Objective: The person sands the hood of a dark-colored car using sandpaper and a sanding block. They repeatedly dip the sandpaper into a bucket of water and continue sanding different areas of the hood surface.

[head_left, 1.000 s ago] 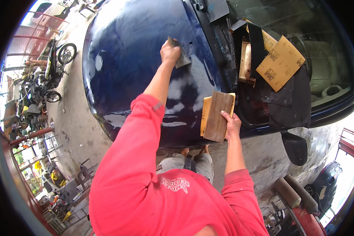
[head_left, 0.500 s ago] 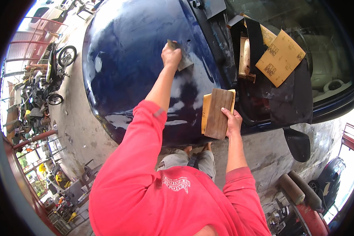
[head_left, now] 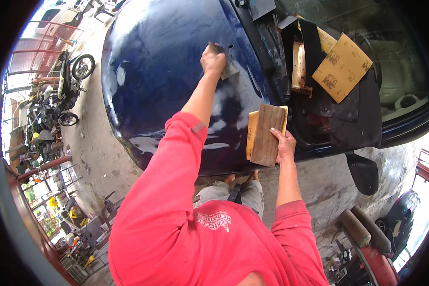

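My left hand (head_left: pixel 213 61) is closed on a thin grey-brown sheet, apparently sandpaper (head_left: pixel 229 72), pressed against the dark blue car hood (head_left: pixel 167 81). One end of the sheet sticks out past my fingers toward the windshield side. Pale, dull patches mark the paint around it. Over the hood's near edge, my right hand (head_left: pixel 286 147) grips a flat wooden block (head_left: pixel 268 136), thumb on top. Behind the block is a yellow-backed sandpaper sheet (head_left: pixel 252 133), pinched in the same grip; my other right fingers are hidden underneath.
A yellow-backed sandpaper sheet (head_left: pixel 343 68) lies on dark sheets (head_left: pixel 350 124) over the windshield base. Beside it is a wooden piece (head_left: pixel 298 66). A side mirror (head_left: pixel 362 174) juts out at right. Motorcycles (head_left: pixel 71 86) stand far left on the concrete floor (head_left: pixel 100 157).
My left hand has slid a little farther away and slightly right across the hood with its sheet. My right hand still holds the wooden block and sandpaper in nearly the same place.
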Motion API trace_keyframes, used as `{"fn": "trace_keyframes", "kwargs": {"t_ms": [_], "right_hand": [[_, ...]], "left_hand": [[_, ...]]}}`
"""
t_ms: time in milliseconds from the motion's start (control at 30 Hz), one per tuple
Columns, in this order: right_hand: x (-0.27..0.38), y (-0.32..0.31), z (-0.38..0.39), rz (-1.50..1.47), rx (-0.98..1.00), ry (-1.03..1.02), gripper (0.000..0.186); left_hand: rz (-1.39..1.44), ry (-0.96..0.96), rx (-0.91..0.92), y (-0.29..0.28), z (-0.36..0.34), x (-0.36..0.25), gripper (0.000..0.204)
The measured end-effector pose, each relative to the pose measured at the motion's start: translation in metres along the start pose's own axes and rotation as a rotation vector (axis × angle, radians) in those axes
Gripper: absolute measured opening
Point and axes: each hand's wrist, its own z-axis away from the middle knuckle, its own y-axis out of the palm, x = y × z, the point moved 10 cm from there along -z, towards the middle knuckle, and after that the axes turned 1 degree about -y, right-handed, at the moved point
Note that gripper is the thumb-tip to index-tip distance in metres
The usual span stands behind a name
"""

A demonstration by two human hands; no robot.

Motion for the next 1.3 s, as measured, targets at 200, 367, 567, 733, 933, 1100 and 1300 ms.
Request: {"fn": "trace_keyframes", "kwargs": {"t_ms": [200, 367, 567, 733, 933, 1100, 1300], "right_hand": [[0.0, -0.002, -0.002, 0.017, -0.013, -0.016, 0.027], [0.001, -0.002, -0.002, 0.02, -0.009, -0.026, 0.027], [0.002, 0.0, -0.001, 0.004, -0.008, -0.005, 0.026], [0.004, 0.002, -0.003, 0.001, 0.0, -0.008, 0.024], [0.0, 0.0, -0.001, 0.014, -0.003, 0.014, 0.025], [0.004, -0.001, -0.001, 0.036, -0.029, -0.014, 0.025], [0.003, 0.0, 0.001, 0.033, -0.018, 0.017, 0.025]], "left_hand": [[0.066, 0.018, -0.018, -0.001, -0.007, -0.006, 0.041], [-0.019, -0.034, -0.032, -0.006, -0.014, -0.006, 0.042], [0.031, 0.05, 0.031, 0.0, -0.028, -0.02, 0.041], [-0.064, -0.094, 0.04, -0.006, -0.041, -0.002, 0.037], [-0.088, 0.016, 0.087, -0.002, -0.057, -0.009, 0.042], [-0.033, 0.046, 0.153, 0.009, -0.067, -0.013, 0.042], [-0.07, 0.074, 0.136, 0.002, -0.058, -0.008, 0.04]]}}
